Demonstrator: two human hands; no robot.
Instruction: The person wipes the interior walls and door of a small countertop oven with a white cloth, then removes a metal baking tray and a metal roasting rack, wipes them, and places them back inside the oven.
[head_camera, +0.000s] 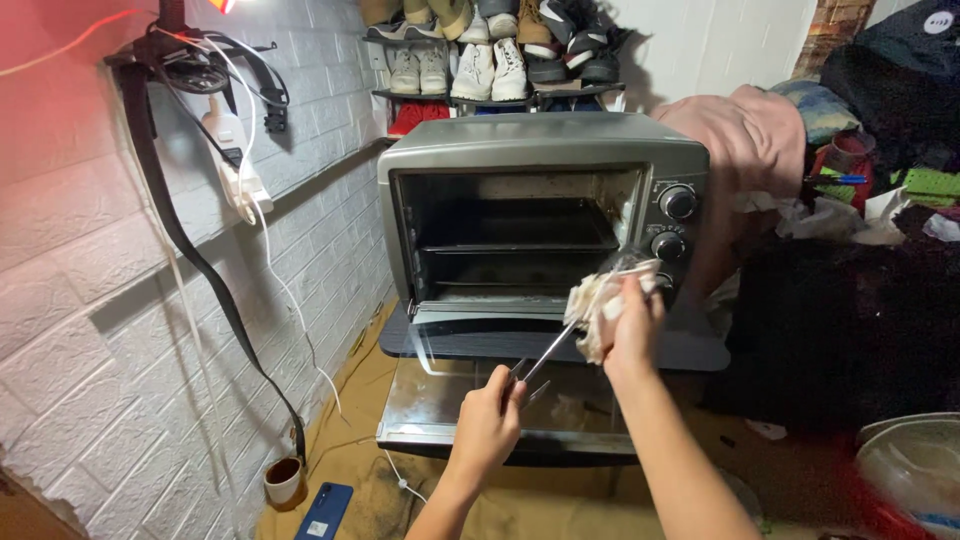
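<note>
Before the open oven (540, 215), left hand (487, 425) grips tongs (545, 357); right hand (632, 325) clenches rag (597, 300) around them

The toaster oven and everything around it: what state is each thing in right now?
Toaster oven: empty inside, as far as can be seen.
Oven door: folded down, fully open.
Metal rack piece: out of the oven, held at one end by the left hand.
White cloth: crumpled, gripped in the right hand around the rack piece's far end.
Phone: lying flat on the floor.
Small cup: upright on the floor.
</note>
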